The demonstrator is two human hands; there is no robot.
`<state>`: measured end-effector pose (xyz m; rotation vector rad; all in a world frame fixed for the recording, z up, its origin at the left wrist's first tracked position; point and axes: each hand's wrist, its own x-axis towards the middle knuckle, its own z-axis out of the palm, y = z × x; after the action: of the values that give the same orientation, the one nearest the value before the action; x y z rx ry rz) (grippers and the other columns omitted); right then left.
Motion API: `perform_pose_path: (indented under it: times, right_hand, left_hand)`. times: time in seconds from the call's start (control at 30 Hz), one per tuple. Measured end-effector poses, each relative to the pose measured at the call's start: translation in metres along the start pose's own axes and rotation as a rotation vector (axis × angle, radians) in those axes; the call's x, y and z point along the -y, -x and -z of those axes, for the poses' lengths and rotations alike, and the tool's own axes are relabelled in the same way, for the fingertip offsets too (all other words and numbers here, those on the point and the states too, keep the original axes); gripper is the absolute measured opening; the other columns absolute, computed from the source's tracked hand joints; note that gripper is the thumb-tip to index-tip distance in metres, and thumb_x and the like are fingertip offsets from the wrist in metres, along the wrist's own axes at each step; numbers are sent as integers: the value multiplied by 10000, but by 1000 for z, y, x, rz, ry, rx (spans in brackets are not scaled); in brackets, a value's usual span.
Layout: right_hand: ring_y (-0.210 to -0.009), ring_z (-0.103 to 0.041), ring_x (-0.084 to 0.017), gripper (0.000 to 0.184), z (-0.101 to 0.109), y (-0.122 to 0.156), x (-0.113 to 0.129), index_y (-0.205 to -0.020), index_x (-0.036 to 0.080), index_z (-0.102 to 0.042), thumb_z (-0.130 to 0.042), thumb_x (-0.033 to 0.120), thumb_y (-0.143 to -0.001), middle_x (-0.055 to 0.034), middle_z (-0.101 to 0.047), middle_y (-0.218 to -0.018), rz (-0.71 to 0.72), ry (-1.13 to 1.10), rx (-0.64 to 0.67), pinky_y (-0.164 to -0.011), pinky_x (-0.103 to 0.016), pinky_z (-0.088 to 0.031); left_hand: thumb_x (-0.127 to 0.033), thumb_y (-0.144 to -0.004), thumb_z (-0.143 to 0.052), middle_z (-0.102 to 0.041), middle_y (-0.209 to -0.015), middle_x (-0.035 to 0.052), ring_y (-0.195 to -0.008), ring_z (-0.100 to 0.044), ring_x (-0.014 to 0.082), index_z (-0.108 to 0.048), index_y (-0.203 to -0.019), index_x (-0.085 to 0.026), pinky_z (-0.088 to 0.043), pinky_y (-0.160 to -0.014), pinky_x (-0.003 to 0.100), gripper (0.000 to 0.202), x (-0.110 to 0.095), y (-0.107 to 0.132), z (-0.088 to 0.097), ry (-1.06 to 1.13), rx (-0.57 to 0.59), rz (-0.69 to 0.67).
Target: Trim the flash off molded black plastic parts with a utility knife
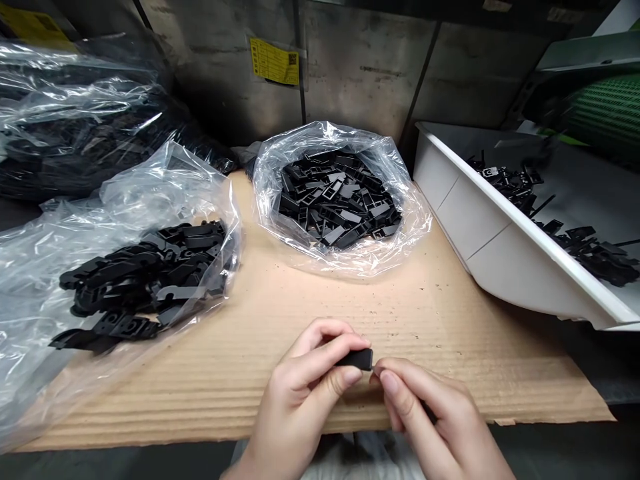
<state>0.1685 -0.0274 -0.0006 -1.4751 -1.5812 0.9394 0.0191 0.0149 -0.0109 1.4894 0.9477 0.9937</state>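
Between the thumb and fingers of my left hand (313,380) is a small black plastic part (361,359), its blunt end pointing right. My right hand (425,407) pinches close against that end; a thin grey sliver shows at its fingertips, too small to name. Something dark shows under the curled right fingers, mostly hidden. Both hands are above the front of the cardboard sheet (320,293). Farther back, an opened clear bag (345,263) holds many small black rectangular parts (345,200). To the left, curved black parts (145,273) lie in another clear bag (220,180).
A white bin (500,227) with black assembled pieces (595,253) stands at the right. A large filled plastic bag (90,120) sits at the back left. Behind are metal panels (365,67) with a yellow label (274,60). Green mesh (607,110) appears at the upper right.
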Motion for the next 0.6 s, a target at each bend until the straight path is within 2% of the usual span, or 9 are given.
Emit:
perform_pose_path:
  times: [0.1,0.2,0.27,0.33,0.37,0.43,0.5,0.53,0.6]
  right_hand:
    - [-397,-324,-48,337,1,-1,3,-654,177,-480,-387,423,-865,54,-402,-487,-247,-265,149,-387,-156,-273]
    - [-313,-250,-6,303,4,-4,4,-782,167,-492,-419,453,-851,74,-434,-451,-529,-725,307,-323,-113,-199]
    - [-286,-264,3,257,6,-6,4,-788,176,-465,-445,423,-852,73,-466,-458,-590,-978,310,-304,-100,-204]
    - [-302,-307,2,236,7,-7,2,-820,180,-477,-488,415,-834,67,-498,-513,-532,-1052,199,-314,-105,-243]
    - [-332,-345,-1,233,7,-6,2,-855,184,-501,-527,412,-812,64,-511,-552,-485,-1008,113,-338,-110,-279]
    - [-440,-443,-27,269,6,-5,1,-930,204,-560,-633,372,-734,55,-524,-607,-374,-788,-39,-419,-124,-360]
    - [-526,-507,-68,250,4,-2,2,-912,228,-626,-681,286,-675,45,-541,-606,-219,-502,-115,-498,-153,-425]
    - [-537,-527,-82,197,3,0,3,-865,240,-650,-675,236,-670,41,-558,-601,-119,-374,-154,-513,-161,-442]
    - [-507,-548,-89,160,1,3,4,-794,259,-660,-634,144,-686,40,-603,-600,102,-159,-300,-493,-161,-452]
  left_hand:
    - [-63,-778,-556,-568,-928,3,-907,-539,162,-677,-903,-274,-408,-791,184,273,0,2,-3,-88,-81,-72]
    - [-48,-759,-569,-576,-916,0,-900,-550,163,-683,-898,-285,-409,-798,188,299,0,4,-5,-115,-138,-95]
    - [-62,-749,-589,-584,-914,3,-907,-551,169,-694,-885,-285,-410,-805,192,282,-1,4,-5,-105,-144,-80]
    - [-94,-741,-612,-601,-922,12,-913,-551,179,-705,-866,-276,-418,-803,203,239,-3,4,-5,-46,-113,-24]
    - [-117,-735,-630,-613,-919,13,-905,-557,180,-704,-868,-274,-427,-792,208,218,-3,3,-5,31,-94,31]
    - [-185,-705,-684,-638,-857,7,-843,-585,173,-672,-908,-272,-454,-740,219,221,-3,2,-5,282,-24,186]
    - [-254,-666,-730,-638,-767,-13,-736,-607,155,-608,-942,-271,-475,-640,217,302,0,0,-6,556,66,345]
    - [-275,-644,-749,-634,-745,-22,-687,-605,141,-580,-936,-262,-474,-598,207,338,1,-2,-7,644,97,382]
    - [-294,-621,-766,-638,-760,-24,-632,-592,112,-558,-909,-234,-466,-570,190,361,2,-6,-7,678,112,379]
